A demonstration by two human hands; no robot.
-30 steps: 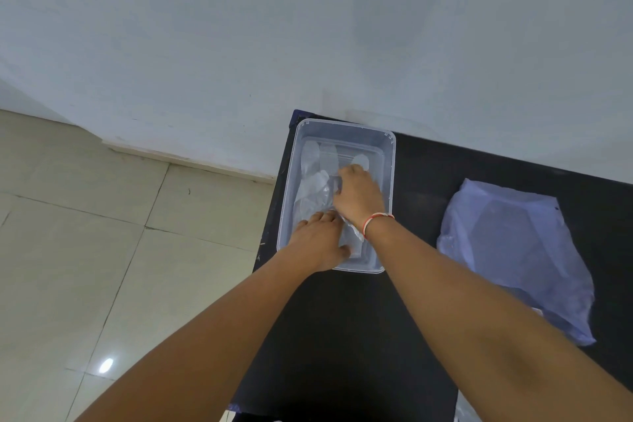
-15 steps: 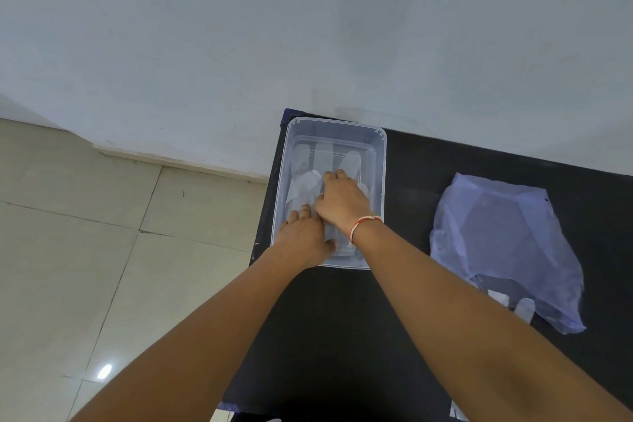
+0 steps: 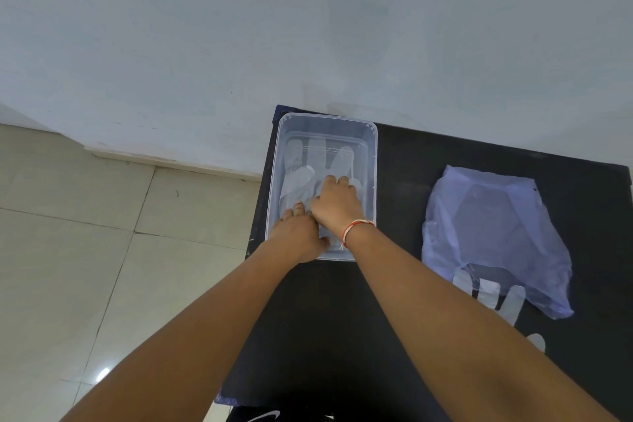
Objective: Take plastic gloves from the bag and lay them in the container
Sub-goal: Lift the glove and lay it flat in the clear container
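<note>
A clear plastic container (image 3: 374, 161) stands at the black table's far left corner. Thin clear plastic gloves (image 3: 297, 181) lie flat inside it, fingers pointing away from me. My left hand (image 3: 297, 236) rests over the container's near edge, fingertips on the gloves. My right hand (image 3: 337, 204), a red and white thread at its wrist, presses palm down on the gloves in the middle of the container. A pale blue plastic bag (image 3: 489, 233) lies to the right, with more glove fingers (image 3: 493, 296) sticking out of its near end.
The black table (image 3: 394, 284) ends just left of the container; beige floor tiles (image 3: 85, 250) lie beyond that edge. A white wall (image 3: 308, 27) runs right behind the table. A dark garment with a white logo shows at the bottom edge.
Both hands stay on the gloves in the container; the gloves lie flatter and more spread out now. The view has tilted, showing glove fingers at the bag's near end.
</note>
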